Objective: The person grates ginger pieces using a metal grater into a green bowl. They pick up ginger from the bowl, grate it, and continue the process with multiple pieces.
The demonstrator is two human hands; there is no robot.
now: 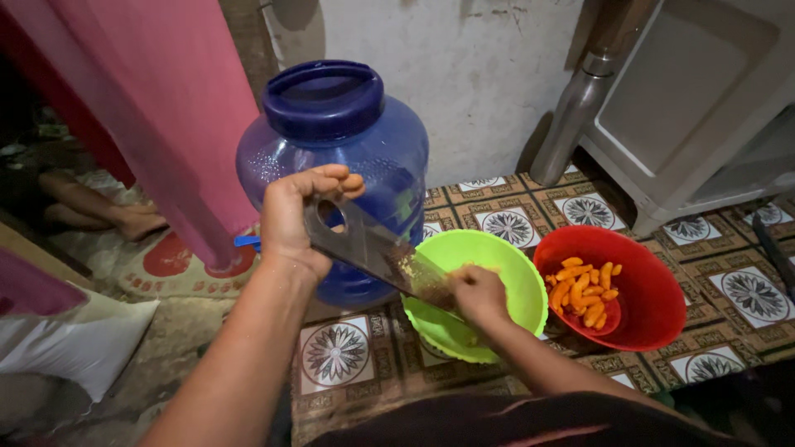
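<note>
i'm mid-grate here by my read: left hand clenched round the top of the grater, which slants down into the green bowl, right hand closed on a small yellow root piece i can barely see, pressed to the grater's lower face over the bowl. next stroke calls for keeping fingertips off the teeth as the piece looks small. yellow shreds cling to the metal; orange roots wait in the red bowl just beside, blue jug behind.
</note>
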